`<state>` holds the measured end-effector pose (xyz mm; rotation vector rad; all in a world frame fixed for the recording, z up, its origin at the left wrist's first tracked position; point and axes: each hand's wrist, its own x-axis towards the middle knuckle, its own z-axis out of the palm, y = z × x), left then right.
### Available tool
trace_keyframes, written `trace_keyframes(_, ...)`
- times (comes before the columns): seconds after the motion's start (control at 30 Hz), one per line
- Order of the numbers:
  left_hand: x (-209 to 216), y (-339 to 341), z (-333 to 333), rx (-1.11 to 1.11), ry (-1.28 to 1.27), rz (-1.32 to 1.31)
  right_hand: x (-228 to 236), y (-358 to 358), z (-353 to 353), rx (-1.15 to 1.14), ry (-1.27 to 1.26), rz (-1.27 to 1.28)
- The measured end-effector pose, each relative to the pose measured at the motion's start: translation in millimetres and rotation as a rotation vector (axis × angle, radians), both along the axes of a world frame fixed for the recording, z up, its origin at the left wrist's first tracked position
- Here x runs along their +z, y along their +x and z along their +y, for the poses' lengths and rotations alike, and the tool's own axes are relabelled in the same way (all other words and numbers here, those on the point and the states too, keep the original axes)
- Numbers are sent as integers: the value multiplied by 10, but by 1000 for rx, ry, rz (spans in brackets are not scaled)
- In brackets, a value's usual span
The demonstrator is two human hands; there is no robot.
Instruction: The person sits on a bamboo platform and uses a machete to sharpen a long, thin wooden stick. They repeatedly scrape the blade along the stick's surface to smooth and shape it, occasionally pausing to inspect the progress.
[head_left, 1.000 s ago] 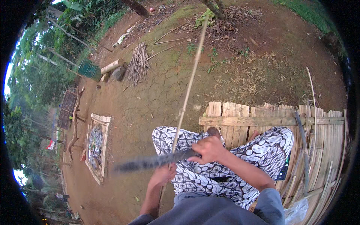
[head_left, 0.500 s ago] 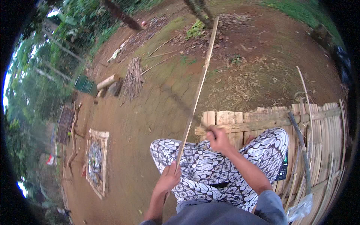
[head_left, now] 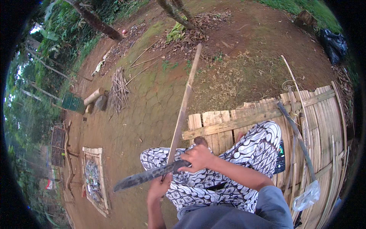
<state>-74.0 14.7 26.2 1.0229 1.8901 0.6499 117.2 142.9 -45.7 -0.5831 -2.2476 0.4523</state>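
My left hand [head_left: 159, 187] is closed around the lower end of a long, pale strip of bamboo or wood [head_left: 185, 95], which slants up and away from me over the ground. My right hand [head_left: 198, 157] grips a machete [head_left: 146, 178] with a broad, dark blade. The blade crosses the strip's lower part just above my left hand and points out to the left. Its edge against the strip is too small to make out. Both hands are over my lap, in front of the patterned trousers [head_left: 225, 181].
A bamboo-slat platform [head_left: 244, 120] lies to my right, bearing a phone [head_left: 280, 156], a dark pole [head_left: 297, 133] and a clear plastic bag [head_left: 307, 196]. Left on the dirt are a wood-framed bed of litter [head_left: 103, 183], a stick bundle [head_left: 119, 89] and a stone [head_left: 101, 103].
The machete has swung from the right, where it was motion-blurred, to lie across the strip over my left hand. The strip's far end appears lower and farther left. The whole view has shifted.
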Motion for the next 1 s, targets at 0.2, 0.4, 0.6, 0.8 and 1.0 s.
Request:
trace_keyframes(0.2, 361, -113, -74, 30, 235, 118, -131, 171, 522, -293, -621, 40)
trace_keyframes(0.4, 385, -51, 89, 185, 196, -37, -45, 92, 294, -196, -623, -30)
trace_keyframes(0.6, -52, -162, -5, 247, 215, 111, 13, -77, 99, -3, -80, -109)
trace_keyframes(0.8, 377, -53, -94, 68, 270, 353, -256, 64, 584, -373, -688, 31)
trace_keyframes(1.0, 141, -127, -61, 59, 167, 175, -284, -54, 127, -182, -444, -117)
